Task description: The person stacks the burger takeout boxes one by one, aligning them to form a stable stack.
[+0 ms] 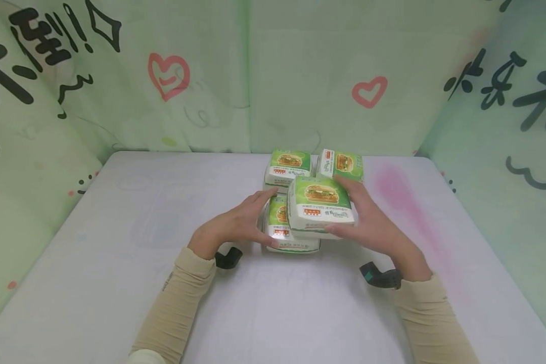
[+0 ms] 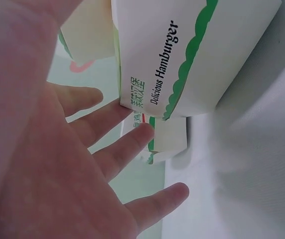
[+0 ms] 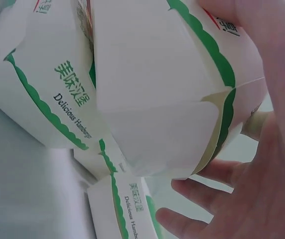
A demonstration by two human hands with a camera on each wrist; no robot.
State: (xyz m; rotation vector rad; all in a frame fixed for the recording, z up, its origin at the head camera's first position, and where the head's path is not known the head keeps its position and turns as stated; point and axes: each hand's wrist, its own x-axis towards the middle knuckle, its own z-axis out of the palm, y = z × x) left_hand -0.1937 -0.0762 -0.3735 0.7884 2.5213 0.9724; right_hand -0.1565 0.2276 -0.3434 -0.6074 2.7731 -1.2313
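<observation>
My right hand (image 1: pixel 368 222) grips a green-and-white hamburger box (image 1: pixel 320 199) by its right side, thumb at the front and fingers at the back. This box is tilted and raised, overlapping the right part of another hamburger box (image 1: pixel 278 230) on the table. In the right wrist view, the underside of the held box (image 3: pixel 152 74) shows. Around the left side of the lower box stands my left hand (image 1: pixel 238 220), thumb near its front corner. The left wrist view shows this hand (image 2: pixel 68 154) with fingers spread and fairly straight, one fingertip at the box's corner.
Two more hamburger boxes stand behind, one at back left (image 1: pixel 291 163) and one at back right (image 1: pixel 348 166). All are on a white-covered table (image 1: pixel 118 283) with a pink stain at right. Green printed cloth (image 1: pixel 300 76) encloses its back and sides.
</observation>
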